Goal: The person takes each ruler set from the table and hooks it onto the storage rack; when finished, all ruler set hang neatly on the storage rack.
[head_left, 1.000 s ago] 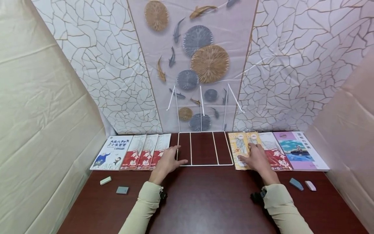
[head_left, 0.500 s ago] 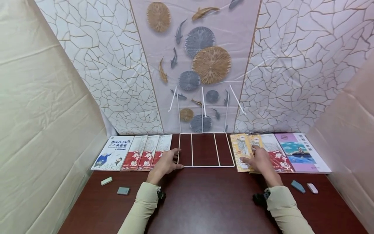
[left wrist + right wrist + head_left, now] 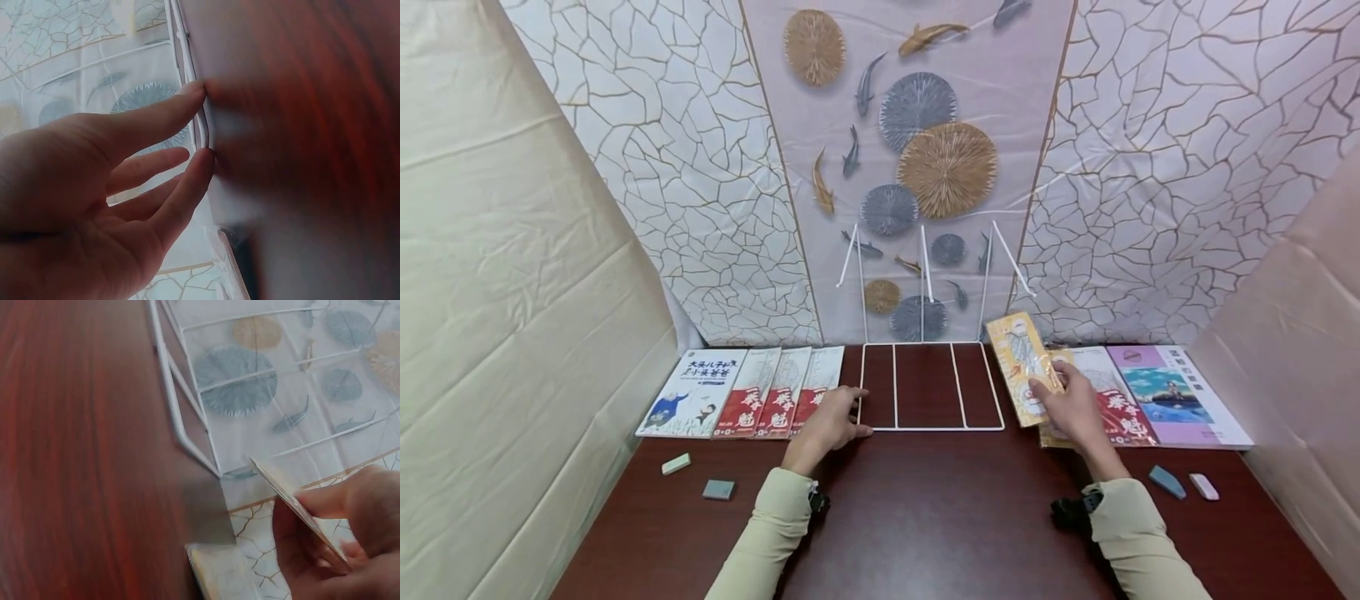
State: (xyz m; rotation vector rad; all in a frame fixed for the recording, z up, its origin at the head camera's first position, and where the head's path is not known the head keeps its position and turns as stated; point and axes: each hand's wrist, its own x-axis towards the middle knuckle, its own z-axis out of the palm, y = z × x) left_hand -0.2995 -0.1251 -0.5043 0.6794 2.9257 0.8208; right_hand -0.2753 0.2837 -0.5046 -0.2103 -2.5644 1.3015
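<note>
A white wire rack with upright dividers stands at the back of the table. My left hand rests at its left front corner, thumb and a fingertip touching the white wire with a gap between them, as the left wrist view shows. My right hand pinches a thin yellow booklet in clear wrap between thumb and fingers. The booklet is tilted, its top leaning left, just right of the rack. A second yellow booklet lies under the right hand, mostly hidden.
Left of the rack lie a white book and several overlapping red-and-white booklets. To the right are another red-and-white booklet and a purple-and-white book. Erasers lie nearer the front. Cloth walls enclose the table.
My right hand has gripped the top yellow booklet, slid it left off the other one and raised it, tilting it. The left hand stays at the rack's corner, its thumb shifted slightly.
</note>
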